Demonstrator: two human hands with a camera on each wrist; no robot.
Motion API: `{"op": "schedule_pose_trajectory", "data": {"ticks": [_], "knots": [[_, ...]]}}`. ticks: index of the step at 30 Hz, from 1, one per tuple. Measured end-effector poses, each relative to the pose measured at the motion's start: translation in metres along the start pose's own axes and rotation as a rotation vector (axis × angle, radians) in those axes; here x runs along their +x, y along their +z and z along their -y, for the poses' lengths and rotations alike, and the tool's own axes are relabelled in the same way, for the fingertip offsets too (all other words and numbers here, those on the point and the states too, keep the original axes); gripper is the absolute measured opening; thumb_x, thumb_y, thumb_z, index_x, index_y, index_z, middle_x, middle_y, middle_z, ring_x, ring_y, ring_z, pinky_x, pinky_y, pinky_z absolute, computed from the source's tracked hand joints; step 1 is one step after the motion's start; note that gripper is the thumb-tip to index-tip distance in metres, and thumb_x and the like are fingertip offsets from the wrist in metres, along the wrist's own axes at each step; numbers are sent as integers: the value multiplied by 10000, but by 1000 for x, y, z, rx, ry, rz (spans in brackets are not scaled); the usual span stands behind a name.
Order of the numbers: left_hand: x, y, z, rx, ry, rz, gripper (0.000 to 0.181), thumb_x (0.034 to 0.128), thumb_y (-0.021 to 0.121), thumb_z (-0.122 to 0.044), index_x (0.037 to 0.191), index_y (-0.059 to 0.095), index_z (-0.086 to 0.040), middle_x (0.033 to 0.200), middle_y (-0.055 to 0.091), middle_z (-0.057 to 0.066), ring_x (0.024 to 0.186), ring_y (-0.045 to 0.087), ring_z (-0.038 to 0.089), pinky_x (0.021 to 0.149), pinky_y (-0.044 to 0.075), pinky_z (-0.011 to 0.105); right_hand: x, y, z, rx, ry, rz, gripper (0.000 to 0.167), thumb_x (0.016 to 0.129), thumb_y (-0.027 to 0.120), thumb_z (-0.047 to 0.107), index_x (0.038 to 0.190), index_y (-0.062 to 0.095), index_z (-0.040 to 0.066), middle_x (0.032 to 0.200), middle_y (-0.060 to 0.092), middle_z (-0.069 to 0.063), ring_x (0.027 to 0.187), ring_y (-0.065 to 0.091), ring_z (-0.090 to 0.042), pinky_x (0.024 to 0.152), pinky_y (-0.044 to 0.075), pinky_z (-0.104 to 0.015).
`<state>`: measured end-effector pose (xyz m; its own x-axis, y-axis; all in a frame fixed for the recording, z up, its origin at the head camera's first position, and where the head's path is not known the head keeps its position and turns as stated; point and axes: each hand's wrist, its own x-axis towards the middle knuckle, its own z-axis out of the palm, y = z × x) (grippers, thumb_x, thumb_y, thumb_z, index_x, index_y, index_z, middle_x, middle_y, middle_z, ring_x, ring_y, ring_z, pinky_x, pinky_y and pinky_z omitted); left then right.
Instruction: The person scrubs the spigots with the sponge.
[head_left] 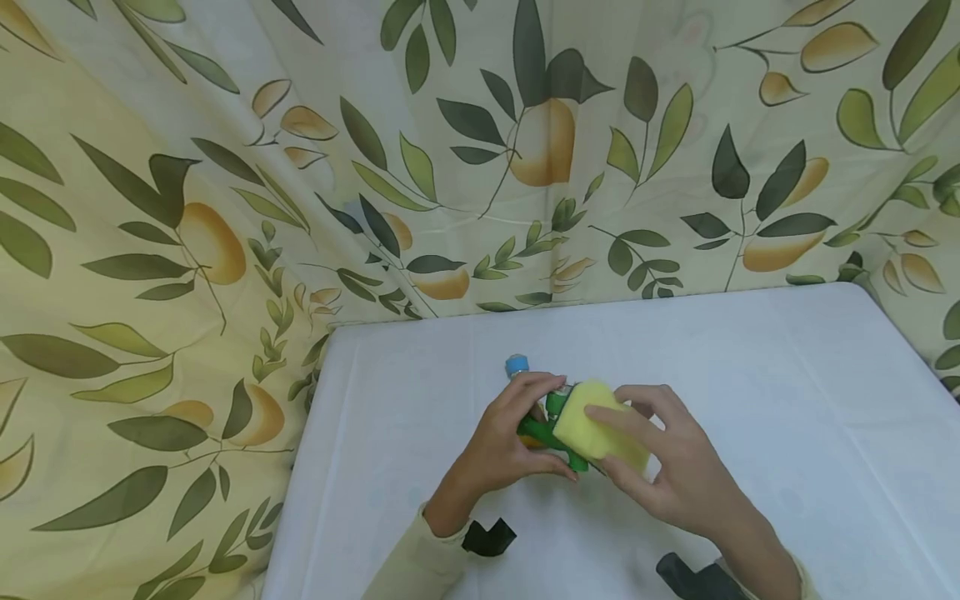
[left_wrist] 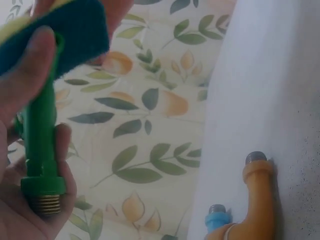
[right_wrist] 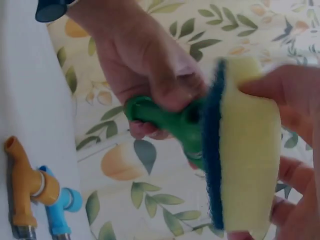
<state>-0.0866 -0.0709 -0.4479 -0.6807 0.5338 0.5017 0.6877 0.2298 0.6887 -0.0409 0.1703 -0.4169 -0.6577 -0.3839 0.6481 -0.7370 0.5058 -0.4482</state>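
Note:
My left hand (head_left: 487, 442) grips a green plastic tap (left_wrist: 41, 130), its thumb along the body. The tap's threaded metal end (left_wrist: 46, 204) points down past the palm in the left wrist view. In my right hand (head_left: 686, 471) is a thick sponge (head_left: 600, 421), yellow foam on one side and a dark blue-green scouring layer (right_wrist: 214, 150) on the other. Its fingers and thumb pinch the foam. The scouring side lies against the green tap, hiding part of it.
On the white table (head_left: 787, 400) lie an orange tap (right_wrist: 24, 190) and a blue tap (right_wrist: 59, 205), side by side, mostly behind my left hand in the head view. A leaf-and-fruit patterned curtain (head_left: 480, 167) hangs around the table's back and left edges.

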Motion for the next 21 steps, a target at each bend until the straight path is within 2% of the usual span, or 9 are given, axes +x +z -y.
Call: {"op": "schedule_pose_trajectory", "data": {"ticks": [5,8,10,12,15,19,21], "knots": [[0,-1,-3,39,-26,-7,795,777,899,-106,1462,497,-97,1336,603,81,899,636,96,834,537,123,-1,2,2,-78,48,-29,380,873,709,378,1222,746,233,1162,636,-43,1025,530,-150,792,425,-189],[0,-1,-5,56,-58,-20,774,780,900,-127,1450,511,-110,1259,668,67,866,652,80,800,533,109,-2,5,4,-166,100,-25,386,877,683,390,1226,744,238,1155,637,-57,1002,544,-173,807,445,-230],[1,-1,-5,63,-79,-32,757,775,906,-139,1433,531,-113,1163,695,50,838,634,77,764,524,106,-2,7,5,-201,105,-35,386,902,651,429,1223,745,236,1137,639,-68,964,546,-179,774,446,-249],[1,0,-5,69,-99,-46,754,762,917,-154,1418,547,-126,1114,700,36,827,611,73,743,514,111,-1,10,5,-221,111,-69,403,939,603,475,1218,747,223,1117,638,-89,928,538,-187,722,453,-272],[1,3,-4,87,-105,-75,756,744,933,-182,1401,562,-132,1021,689,10,799,576,65,718,498,107,0,15,6,-242,124,-113,452,975,531,518,1226,742,208,1105,634,-113,927,546,-208,714,454,-292],[1,7,-5,72,-124,-102,764,725,944,-169,1391,571,-145,955,665,-5,760,575,57,689,489,93,0,18,9,-265,160,-135,477,980,519,521,1235,733,180,1102,625,-137,894,554,-224,693,468,-312],[2,8,-6,56,-143,-106,762,730,939,-154,1395,567,-155,974,658,1,764,582,62,684,493,101,-1,20,9,-273,166,-157,483,976,528,520,1228,735,164,1084,626,-145,841,549,-224,636,472,-318]]}}
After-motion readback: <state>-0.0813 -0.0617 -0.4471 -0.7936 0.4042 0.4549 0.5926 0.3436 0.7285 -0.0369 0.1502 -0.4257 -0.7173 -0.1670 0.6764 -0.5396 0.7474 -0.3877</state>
